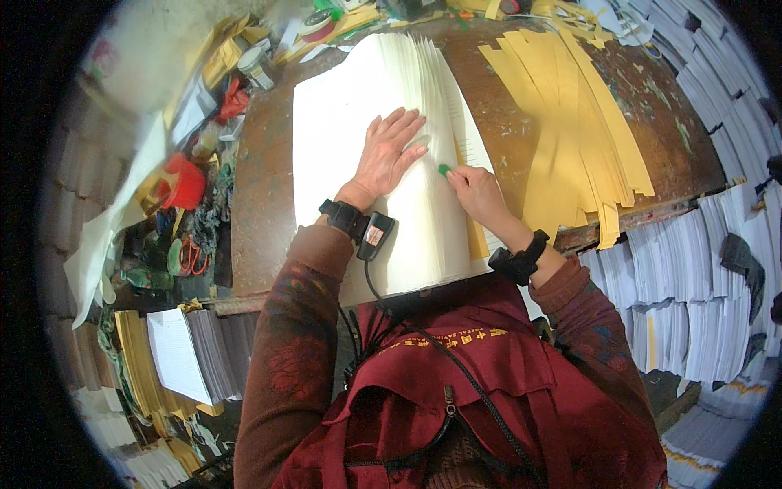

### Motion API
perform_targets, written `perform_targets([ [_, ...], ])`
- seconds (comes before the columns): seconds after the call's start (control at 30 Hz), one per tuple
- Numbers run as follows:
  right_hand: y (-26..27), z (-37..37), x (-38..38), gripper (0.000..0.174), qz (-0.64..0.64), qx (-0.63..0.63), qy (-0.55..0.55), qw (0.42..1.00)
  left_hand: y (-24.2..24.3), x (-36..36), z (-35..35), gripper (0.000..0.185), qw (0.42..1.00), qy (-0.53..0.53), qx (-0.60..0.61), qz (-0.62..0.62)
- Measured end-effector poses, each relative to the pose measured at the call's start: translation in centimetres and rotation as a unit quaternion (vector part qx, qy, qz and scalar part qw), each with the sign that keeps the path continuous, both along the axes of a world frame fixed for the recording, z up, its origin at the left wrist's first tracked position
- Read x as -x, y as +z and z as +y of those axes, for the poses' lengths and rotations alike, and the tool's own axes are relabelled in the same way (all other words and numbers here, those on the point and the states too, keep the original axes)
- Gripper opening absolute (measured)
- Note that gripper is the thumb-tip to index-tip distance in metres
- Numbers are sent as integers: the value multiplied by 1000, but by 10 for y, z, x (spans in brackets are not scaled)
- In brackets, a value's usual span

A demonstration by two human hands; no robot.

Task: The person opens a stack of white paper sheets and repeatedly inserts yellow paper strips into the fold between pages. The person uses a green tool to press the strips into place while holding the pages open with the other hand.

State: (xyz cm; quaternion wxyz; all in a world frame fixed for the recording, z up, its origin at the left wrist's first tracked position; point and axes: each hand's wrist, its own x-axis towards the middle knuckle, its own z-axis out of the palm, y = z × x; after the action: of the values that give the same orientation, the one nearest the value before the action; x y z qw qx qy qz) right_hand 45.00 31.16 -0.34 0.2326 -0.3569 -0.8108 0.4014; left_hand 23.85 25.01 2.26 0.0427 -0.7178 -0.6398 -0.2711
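A thick stack of large white paper sheets point(330, 140) lies on the brown wooden table point(263, 202) before me, its right side fanned into many edges. My left hand point(388, 153) rests on the top sheet, palm down, fingers spread. Just right of the fanned edges, my right hand point(479, 192) pinches a small green object point(444, 169) against them; its kind is unclear. Printed lined sheets and a yellow strip show beneath the stack's right side. Farther right, a loose pile of yellow paper strips point(568, 134) lies across the table.
At left are a red plastic container point(183, 181), red-handled scissors point(194, 257), a green bottle point(146, 279) and a lidded jar point(255, 68). A tape roll point(317, 24) lies at the back. Paper stacks point(678, 263) crowd the right; more bundles point(177, 351) stand lower left. A cable hangs from my left wrist.
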Motion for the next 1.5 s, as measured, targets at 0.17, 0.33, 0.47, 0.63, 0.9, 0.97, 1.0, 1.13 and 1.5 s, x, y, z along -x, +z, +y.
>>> perform_targets([
  [0.17, 4, 8, -1, 29, -29, 35, 33, 998, 3, -1, 1, 59, 1000, -2, 2, 4],
  [0.33, 60, -30, -44, 8, 10, -317, 75, 945, 5, -2, 0, 60, 1000, -7, 12, -3],
  [0.47, 66, -66, -67, 7, -61, -257, 216, 940, 2, -1, 0, 61, 1000, -8, 7, -10],
  [0.63, 9, -16, -26, 24, -16, -139, 40, 989, 2, 0, 0, 62, 1000, -15, 0, -17],
  [0.9, -7, -4, -21, 27, 6, -103, 29, 994, 4, 0, 0, 60, 1000, -19, -8, -22],
  [0.97, -5, -6, -21, 27, -37, -79, 22, 996, 4, 0, 0, 59, 999, -20, -9, -24],
  [1.0, -5, -6, -20, 27, -7, -95, 15, 995, 4, 0, 0, 59, 999, -19, -11, -24],
  [1.13, -7, -2, -16, 28, -28, -64, 13, 997, 3, -1, 0, 58, 999, -18, -17, -33],
  [1.5, -7, 0, -17, 30, -42, -47, 32, 998, 2, 0, 2, 58, 999, -18, -2, -44],
])
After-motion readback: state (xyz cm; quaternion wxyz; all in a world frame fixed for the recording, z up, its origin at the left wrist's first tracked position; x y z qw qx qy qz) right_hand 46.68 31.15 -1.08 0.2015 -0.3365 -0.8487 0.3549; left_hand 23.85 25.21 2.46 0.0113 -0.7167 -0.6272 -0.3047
